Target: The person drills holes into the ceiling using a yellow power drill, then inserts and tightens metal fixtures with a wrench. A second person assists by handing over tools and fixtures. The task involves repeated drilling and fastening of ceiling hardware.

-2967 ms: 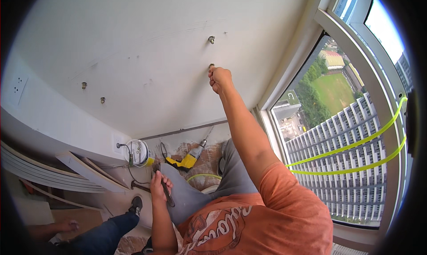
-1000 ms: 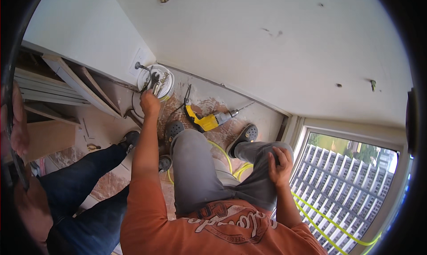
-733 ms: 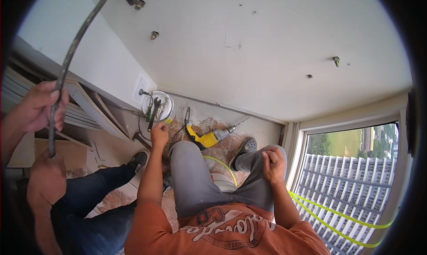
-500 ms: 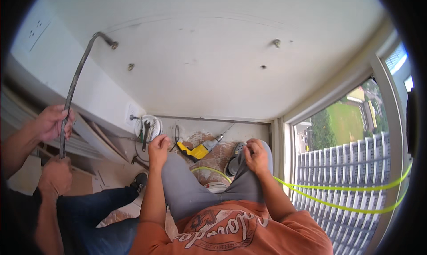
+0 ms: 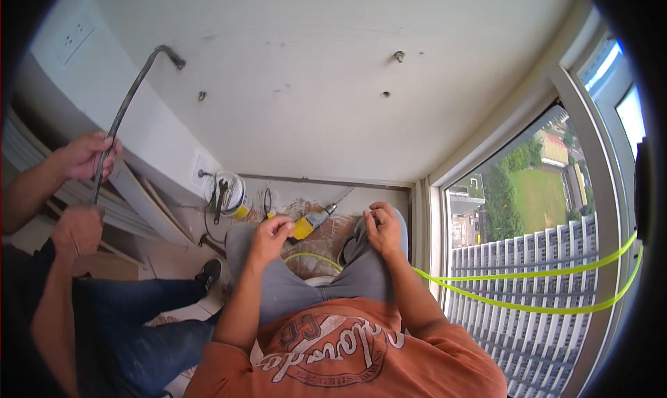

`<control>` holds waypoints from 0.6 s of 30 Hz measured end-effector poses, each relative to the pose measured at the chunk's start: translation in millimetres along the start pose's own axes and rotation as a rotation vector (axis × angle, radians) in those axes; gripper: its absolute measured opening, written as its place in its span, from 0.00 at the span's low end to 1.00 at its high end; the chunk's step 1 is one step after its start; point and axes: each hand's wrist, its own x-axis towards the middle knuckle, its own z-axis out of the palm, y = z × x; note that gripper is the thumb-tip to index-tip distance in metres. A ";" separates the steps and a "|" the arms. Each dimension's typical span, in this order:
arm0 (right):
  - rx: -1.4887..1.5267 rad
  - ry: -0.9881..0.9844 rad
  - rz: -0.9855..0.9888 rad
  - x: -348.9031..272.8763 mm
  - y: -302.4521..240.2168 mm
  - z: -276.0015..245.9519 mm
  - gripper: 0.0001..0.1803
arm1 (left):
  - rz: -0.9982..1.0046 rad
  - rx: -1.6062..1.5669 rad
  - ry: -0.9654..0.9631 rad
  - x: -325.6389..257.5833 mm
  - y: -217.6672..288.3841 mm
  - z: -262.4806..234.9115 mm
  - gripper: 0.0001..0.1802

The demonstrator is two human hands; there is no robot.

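Observation:
My left hand (image 5: 272,237) hovers over my left knee, its fingers curled in toward the thumb, and I see nothing in them. In the picture it overlaps the back end of a yellow and grey power drill (image 5: 311,223) lying on the floor. Over my right knee rests my right hand (image 5: 382,228), empty, its fingers bent but apart. At the left, a co-worker's two hands (image 5: 78,230) grip a long dark bent rod (image 5: 128,103). Its upper end bends over to meet the wall near a corner.
A white bucket (image 5: 238,205) with an open-end wrench (image 5: 220,201) at its rim stands by the wall. Metal anchors (image 5: 399,56) stick out of the white wall (image 5: 313,127). A bright yellow-green hose or strap (image 5: 514,276) runs across the window on my right. The co-worker's leg (image 5: 149,297) lies close on my left.
My left hand has moved right, from beside the wrench to over the drill's back end. The view has shifted slightly. The co-worker's hands still hold the rod, now a little farther up in view.

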 end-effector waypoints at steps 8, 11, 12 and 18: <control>0.112 -0.015 0.016 10.0 4.4 0.6 0.07 | -0.170 -0.165 -0.105 -15.4 7.1 -2.0 0.12; 0.199 0.046 0.074 15.1 4.8 -2.9 0.07 | -0.196 -0.028 -0.243 -2.4 0.8 20.2 0.13; 0.205 0.083 0.101 17.3 5.8 -4.1 0.06 | -0.168 0.103 -0.323 6.9 -0.4 28.5 0.13; 0.122 0.054 0.195 27.2 3.1 13.4 0.06 | -0.231 0.355 -0.402 89.4 -99.8 75.4 0.17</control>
